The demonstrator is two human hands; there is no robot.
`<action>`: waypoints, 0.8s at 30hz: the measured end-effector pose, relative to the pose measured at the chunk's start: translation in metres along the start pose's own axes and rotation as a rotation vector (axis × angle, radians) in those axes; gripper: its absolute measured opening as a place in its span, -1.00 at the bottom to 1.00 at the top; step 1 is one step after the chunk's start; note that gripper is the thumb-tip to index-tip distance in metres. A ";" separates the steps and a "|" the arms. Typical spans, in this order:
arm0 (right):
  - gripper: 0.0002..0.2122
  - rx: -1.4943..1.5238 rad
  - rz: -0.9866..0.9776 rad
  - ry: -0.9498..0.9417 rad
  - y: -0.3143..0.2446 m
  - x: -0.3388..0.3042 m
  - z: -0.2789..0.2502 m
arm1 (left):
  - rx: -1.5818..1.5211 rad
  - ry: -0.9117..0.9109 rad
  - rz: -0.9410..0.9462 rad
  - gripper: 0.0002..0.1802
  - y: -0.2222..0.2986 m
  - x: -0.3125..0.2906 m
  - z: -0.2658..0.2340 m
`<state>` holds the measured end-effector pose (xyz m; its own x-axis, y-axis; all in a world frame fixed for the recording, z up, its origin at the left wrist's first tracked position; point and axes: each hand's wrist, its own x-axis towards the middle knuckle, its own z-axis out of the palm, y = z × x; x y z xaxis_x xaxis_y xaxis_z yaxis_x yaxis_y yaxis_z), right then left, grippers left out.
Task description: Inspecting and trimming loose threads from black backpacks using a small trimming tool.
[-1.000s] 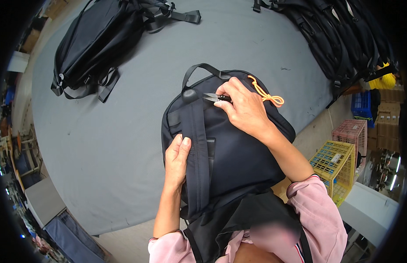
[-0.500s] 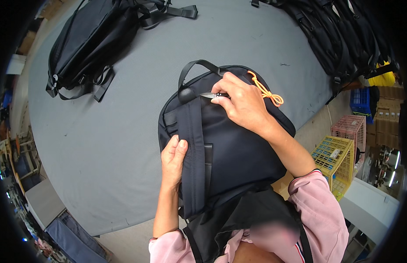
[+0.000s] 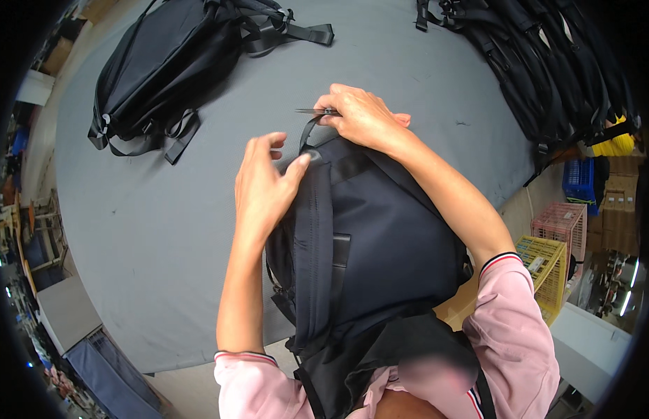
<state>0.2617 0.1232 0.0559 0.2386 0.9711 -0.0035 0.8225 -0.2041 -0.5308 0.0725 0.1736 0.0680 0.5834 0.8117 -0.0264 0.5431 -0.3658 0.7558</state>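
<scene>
Okay, clock set with 12 straight ahead of the worker. Bag (image 3: 401,223) is mid-view, upper end toward 12, bottom at 6 against the black apron (image 3: 401,353). Wide strap (image 3: 314,244) runs lengthwise down its 9 o'clock side, small dark tab (image 3: 341,251) just beside it toward 3. Handle (image 3: 308,133) loops up off the top end.

Right hand (image 3: 363,115): at 12, over the bag's top end, grip closed on snips (image 3: 326,112). Blades point to 9, just above the handle. Can't tell from here if those fingers also touch the handle.

Left hand (image 3: 265,178): at 10, grip open, thumb and fingers spread, nothing held. Thumb is right by the strap's top end; contact unclear. Fingers look slightly blurred.

Around them: grey-covered table (image 3: 164,258). Second bag (image 3: 174,70), black, lies at 11 with loose webbing. Bag pile (image 3: 548,77) at 1 to 2, straps dangling at the table edge. Off the table toward 3: blue crate (image 3: 579,180), pink crate (image 3: 563,220), cartons (image 3: 621,216). Yellow crate (image 3: 544,269) near 4.
</scene>
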 end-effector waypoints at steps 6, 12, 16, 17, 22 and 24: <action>-0.87 -0.085 -0.047 0.032 -0.021 -0.002 -0.022 | 0.165 0.140 0.055 -0.57 0.010 0.008 0.041; -0.84 -0.190 -0.075 0.050 -0.021 0.007 -0.024 | 0.040 0.363 0.142 -0.71 0.001 0.003 0.064; -0.87 -0.187 -0.043 -0.024 -0.017 0.014 -0.025 | -0.170 0.181 0.083 -0.83 -0.013 0.007 0.057; -0.87 -0.184 -0.043 -0.027 -0.011 0.017 -0.021 | -0.345 0.024 0.034 -0.84 -0.019 0.010 0.052; -0.78 0.084 -0.044 -0.203 0.021 0.019 0.004 | -1.089 -0.428 -0.223 -0.85 -0.041 0.021 0.036; -0.74 0.097 -0.052 -0.096 0.012 0.005 0.000 | -1.116 -0.427 -0.298 -0.85 -0.041 0.019 0.034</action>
<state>0.2723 0.1260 0.0494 0.1426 0.9884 -0.0527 0.7776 -0.1448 -0.6118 0.0817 0.1884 0.0142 0.7891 0.5066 -0.3473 -0.0023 0.5680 0.8230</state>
